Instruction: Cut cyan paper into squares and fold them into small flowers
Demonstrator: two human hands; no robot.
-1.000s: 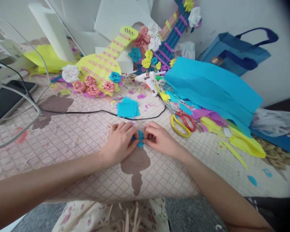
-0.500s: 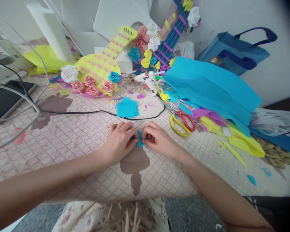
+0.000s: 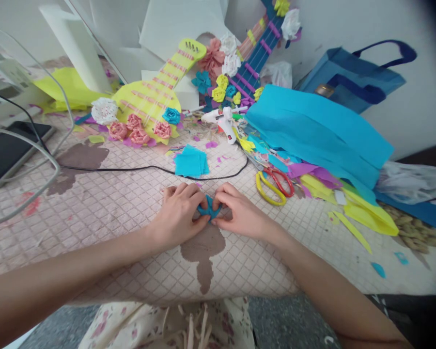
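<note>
Between my hands, low over the quilted cloth, is a small folded piece of blue paper (image 3: 209, 209). My left hand (image 3: 181, 211) pinches its left side between thumb and fingers. On the other side, my right hand (image 3: 240, 212) grips the right edge, thumb low and index finger curled above. The fingers hide part of the folds. Just beyond the hands lies a small stack of blue paper squares (image 3: 192, 162). To the right of my right hand rest scissors (image 3: 271, 189) with one yellow and one red handle loop.
A yellow paper guitar (image 3: 145, 99) with paper roses leans at the back, beside a blue one (image 3: 256, 63). A white glue gun (image 3: 225, 121) lies mid-table, its black cord (image 3: 131, 169) crossing leftward. Large blue sheets (image 3: 319, 126) and yellow scraps cover the right. A phone (image 3: 14, 145) lies left.
The blue paper looks wider and its folds sit differently. My right thumb has moved down and away from the index finger. My left hand has barely shifted.
</note>
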